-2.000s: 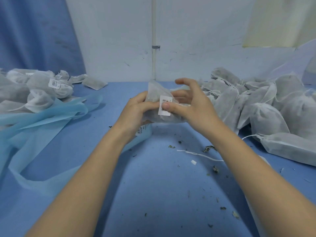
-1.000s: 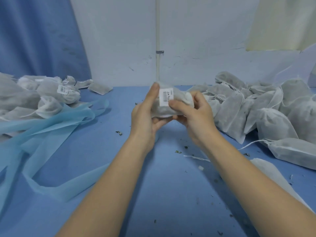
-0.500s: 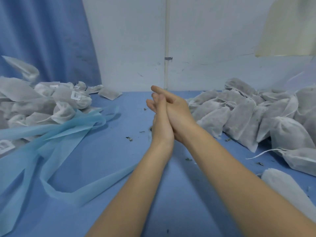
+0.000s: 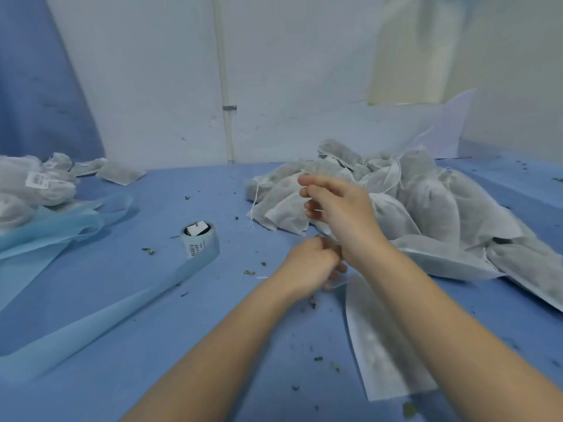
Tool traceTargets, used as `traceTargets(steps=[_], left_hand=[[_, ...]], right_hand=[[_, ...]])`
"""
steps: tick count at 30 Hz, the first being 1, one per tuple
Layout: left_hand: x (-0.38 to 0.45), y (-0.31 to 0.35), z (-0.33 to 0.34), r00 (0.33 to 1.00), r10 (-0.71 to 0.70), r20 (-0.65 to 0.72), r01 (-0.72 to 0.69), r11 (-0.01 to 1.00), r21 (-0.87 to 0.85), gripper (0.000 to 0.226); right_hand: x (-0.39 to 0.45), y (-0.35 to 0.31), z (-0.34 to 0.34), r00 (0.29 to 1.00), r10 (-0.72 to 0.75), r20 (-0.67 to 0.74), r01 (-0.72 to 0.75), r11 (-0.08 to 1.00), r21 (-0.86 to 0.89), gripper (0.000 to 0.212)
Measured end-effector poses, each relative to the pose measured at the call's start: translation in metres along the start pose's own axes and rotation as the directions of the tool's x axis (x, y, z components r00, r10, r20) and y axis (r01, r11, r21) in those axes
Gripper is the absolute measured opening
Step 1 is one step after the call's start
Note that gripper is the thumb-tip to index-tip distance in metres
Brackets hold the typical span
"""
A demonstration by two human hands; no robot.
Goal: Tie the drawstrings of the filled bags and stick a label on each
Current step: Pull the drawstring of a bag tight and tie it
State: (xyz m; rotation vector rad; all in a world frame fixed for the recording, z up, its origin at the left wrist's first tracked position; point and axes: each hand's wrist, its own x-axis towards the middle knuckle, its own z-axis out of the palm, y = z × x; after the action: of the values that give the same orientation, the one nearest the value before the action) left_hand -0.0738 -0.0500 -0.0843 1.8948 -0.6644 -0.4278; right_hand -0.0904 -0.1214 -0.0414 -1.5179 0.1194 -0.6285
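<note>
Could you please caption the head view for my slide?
Both hands, left hand and right hand, reach toward an untied bag.

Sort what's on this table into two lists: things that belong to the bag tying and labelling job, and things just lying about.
Belongs to the job:
- flat bag near the hands
- pile of filled bags on the right
- label roll
- labelled bags on the left
- left hand, right hand

Just lying about:
- blue backing strip
- loose herb crumbs
- wall pipe
</note>
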Motion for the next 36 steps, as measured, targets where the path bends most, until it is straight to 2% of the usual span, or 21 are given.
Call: traceTargets(steps=[3, 6, 8, 11, 14, 16, 17, 20, 24, 26, 29, 31, 34, 36], left_hand=[[-0.004, 0.009, 0.014, 0.994, -0.031, 0.103, 0.022, 0.995, 0.095, 0.009], [-0.004, 0.007, 0.023, 0.994, -0.036, 0.105, 0.012, 0.975, 0.224, 0.003], [-0.006, 0.009, 0.025, 0.997, -0.016, 0.076, -0.007, 0.956, 0.293, 0.018], [-0.006, 0.015, 0.018, 1.000, 0.032, -0.001, -0.030, 0.976, 0.217, 0.031], [-0.009, 0.023, -0.001, 0.996, 0.077, -0.045, -0.072, 0.992, 0.105, 0.033], [-0.012, 0.027, -0.018, 0.995, 0.083, -0.058, -0.082, 0.996, 0.023, 0.045], [-0.013, 0.029, -0.026, 0.995, 0.080, -0.065, -0.080, 0.997, -0.001, 0.046], [-0.009, 0.030, -0.047, 0.989, 0.079, -0.128, -0.080, 0.997, -0.007, 0.026], [-0.004, 0.026, -0.058, 0.969, 0.093, -0.230, -0.068, 0.991, 0.113, 0.029], [-0.005, 0.023, -0.059, 0.957, 0.121, -0.265, -0.085, 0.986, 0.145, 0.026], [-0.010, 0.015, -0.061, 0.904, 0.244, -0.350, -0.142, 0.946, 0.291, 0.023], [-0.015, 0.010, -0.063, 0.916, 0.257, -0.308, -0.169, 0.944, 0.284, 0.019], [-0.021, 0.000, -0.066, 0.939, 0.299, -0.170, -0.227, 0.909, 0.350, 0.011], [-0.022, -0.003, -0.065, 0.932, 0.328, -0.158, -0.247, 0.889, 0.385, 0.015]], right_hand=[[-0.005, 0.001, -0.019, 1.000, 0.010, -0.027, -0.010, 1.000, 0.009, 0.028], [-0.008, 0.002, -0.032, 1.000, 0.016, -0.026, -0.016, 1.000, -0.016, 0.028], [-0.010, 0.005, -0.036, 0.999, 0.026, -0.025, -0.027, 0.998, -0.061, 0.029], [-0.012, 0.013, -0.041, 1.000, 0.012, -0.003, -0.012, 0.983, -0.184, 0.031], [-0.012, 0.020, -0.043, 0.996, -0.051, 0.077, 0.074, 0.940, -0.334, 0.026], [-0.011, 0.021, -0.043, 0.988, -0.079, 0.132, 0.125, 0.913, -0.388, 0.022], [-0.011, 0.021, -0.042, 0.986, -0.079, 0.148, 0.131, 0.915, -0.383, 0.021], [-0.013, 0.022, -0.032, 0.987, -0.054, 0.149, 0.101, 0.938, -0.331, 0.019], [-0.014, 0.027, -0.017, 0.993, 0.013, 0.119, 0.017, 0.970, -0.244, 0.029], [-0.016, 0.031, -0.011, 0.993, -0.021, 0.115, 0.057, 0.945, -0.321, 0.031], [-0.018, 0.036, -0.008, 0.990, -0.098, 0.105, 0.133, 0.899, -0.418, 0.031], [-0.016, 0.038, -0.009, 0.993, -0.087, 0.077, 0.111, 0.915, -0.389, 0.031], [-0.011, 0.040, -0.010, 0.999, 0.036, 0.018, -0.030, 0.969, -0.244, 0.033], [-0.010, 0.042, -0.010, 0.996, 0.089, 0.016, -0.084, 0.974, -0.208, 0.032]])
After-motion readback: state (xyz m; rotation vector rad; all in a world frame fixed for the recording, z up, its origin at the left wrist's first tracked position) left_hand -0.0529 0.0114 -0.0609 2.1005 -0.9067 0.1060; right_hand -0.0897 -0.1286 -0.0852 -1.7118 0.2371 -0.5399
